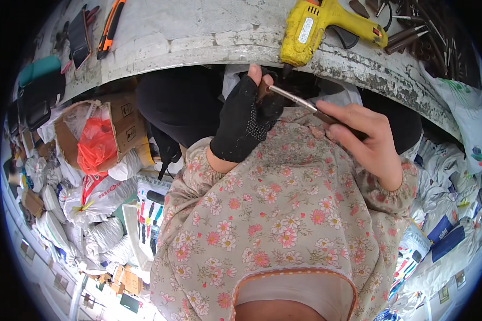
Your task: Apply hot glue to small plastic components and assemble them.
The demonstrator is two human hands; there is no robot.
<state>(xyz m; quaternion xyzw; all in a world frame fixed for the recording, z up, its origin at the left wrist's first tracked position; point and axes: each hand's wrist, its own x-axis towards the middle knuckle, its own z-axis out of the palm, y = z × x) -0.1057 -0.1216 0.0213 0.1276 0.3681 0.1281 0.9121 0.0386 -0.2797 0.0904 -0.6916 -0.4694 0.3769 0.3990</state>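
My left hand (243,117), in a black fingerless glove with a dotted palm, is closed around a small dark brown piece (263,90). Only part of that piece shows between the fingertips; its kind is unclear. My right hand (367,136) is bare and grips the dark handle of a slim hand tool with a metal shaft (294,98). The shaft points left, and its tip meets or nearly meets the brown piece by my left fingertips. Both hands are over my lap, just off the table's front edge.
On the worn white table (209,32) lie a yellow glue gun (308,32), nozzle toward me, and an orange-black utility knife (111,29). Several brown pieces and thin tools (431,37) crowd the right corner. A cardboard box (124,125) with a red bag (97,144) stands at left.
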